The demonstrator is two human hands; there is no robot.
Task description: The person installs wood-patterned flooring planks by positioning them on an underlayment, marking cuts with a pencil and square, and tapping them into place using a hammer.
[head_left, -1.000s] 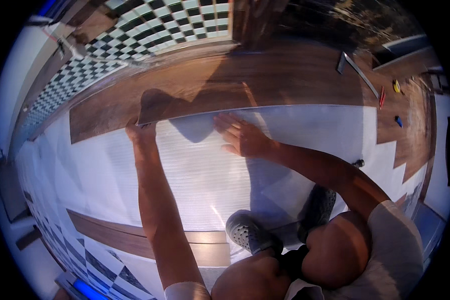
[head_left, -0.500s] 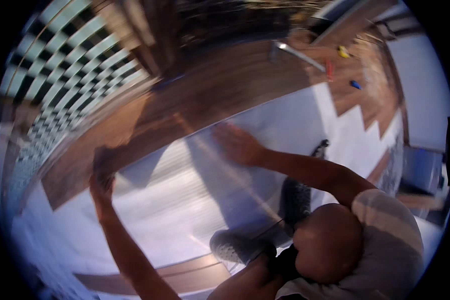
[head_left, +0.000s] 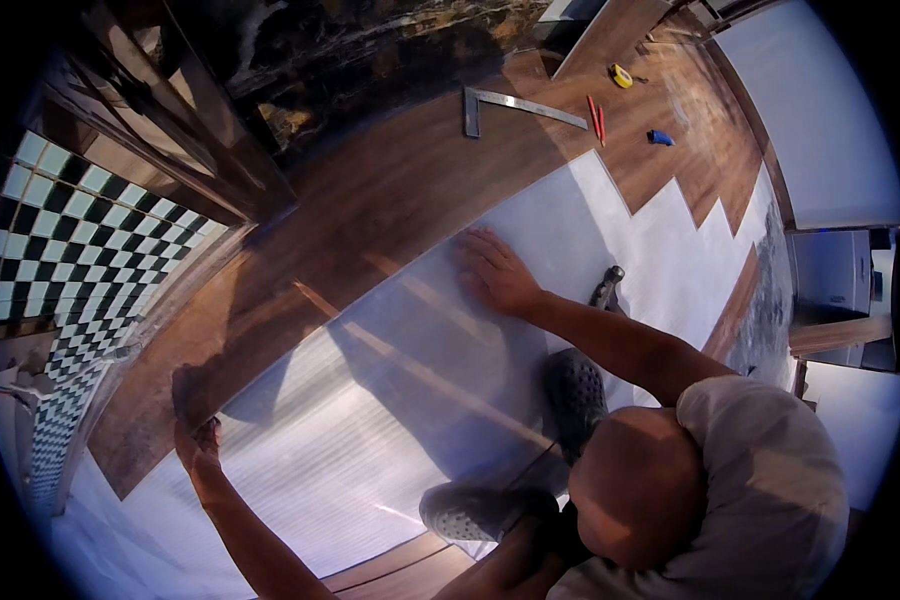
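Observation:
My right hand (head_left: 495,272) lies flat with fingers stretched on the white ribbed underlay sheet (head_left: 300,440), close to the edge of the laid brown wood-look planks (head_left: 400,215). At the left end of that edge, my left hand (head_left: 202,442) has its fingers curled in by the plank border. What they grip, if anything, is hidden; a dark shadow falls on the planks just beyond them. A hammer (head_left: 610,285) rests on the underlay right of my right hand, its handle partly covered by my forearm. My shoes (head_left: 485,512) are on the underlay.
On the planks at the far right lie a metal square (head_left: 525,103), red slim tools (head_left: 597,120), a yellow tape measure (head_left: 622,76) and a small blue object (head_left: 660,137). Plank ends form a stepped edge (head_left: 670,195). A checkered tile wall (head_left: 80,230) borders the left.
The view has turned, so the tools and plank edge sit further left and the picture is sharper. My right hand stays on the underlay; my left stays by the plank edge.

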